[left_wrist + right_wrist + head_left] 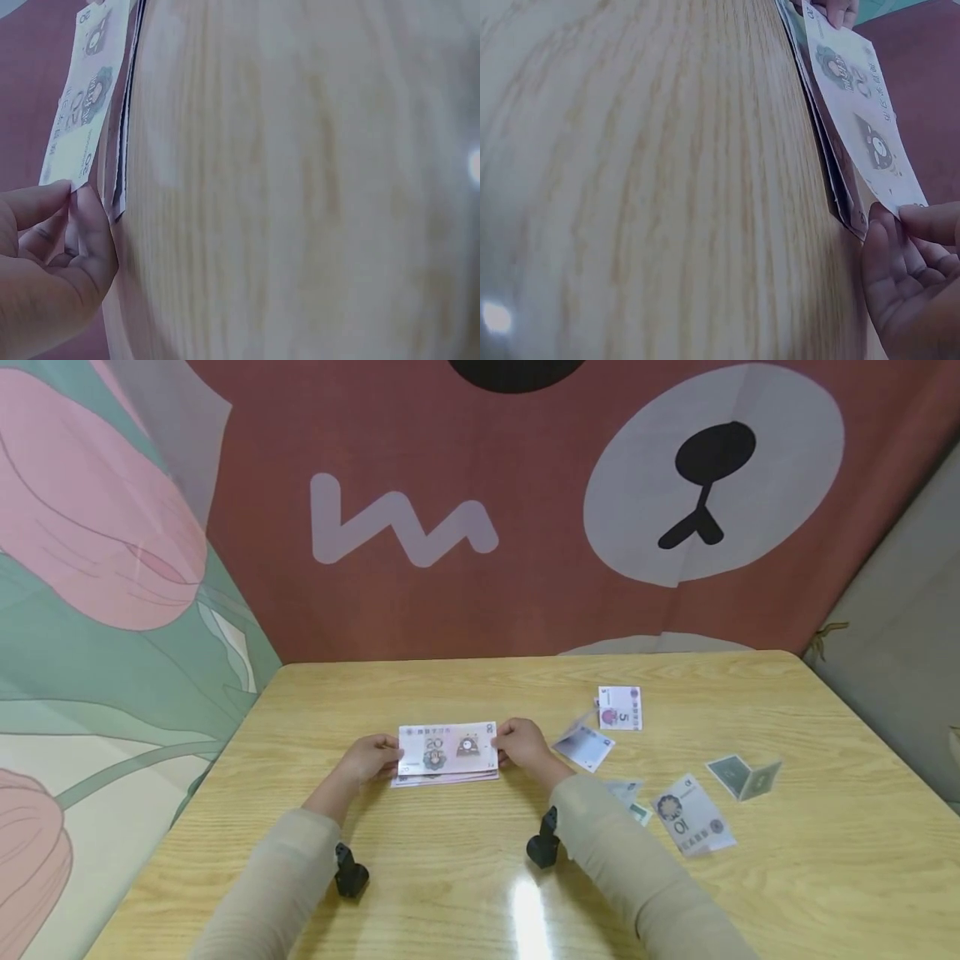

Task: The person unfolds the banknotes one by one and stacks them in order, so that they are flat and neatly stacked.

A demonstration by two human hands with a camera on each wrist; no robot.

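Observation:
A pale banknote (447,749) marked 20 is stretched flat between both hands, just above a small stack of notes (446,782) on the table. My left hand (369,757) pinches its left end between thumb and fingers. At the opposite end, my right hand (522,745) pinches the right edge in the same way. Seen from the left wrist, the note (88,94) slants up from the fingertips, with the stack's edges (126,127) beneath it. In the right wrist view the note (862,105) hides most of the stacked notes.
Right of the hands lie loose notes: a 5 note (621,708), a folded bluish note (587,747), a 10 note (692,814) and a creased green note (744,777). More notes (626,793) are partly behind the right sleeve. A bear-patterned cloth (450,602) hangs behind the table (420,893).

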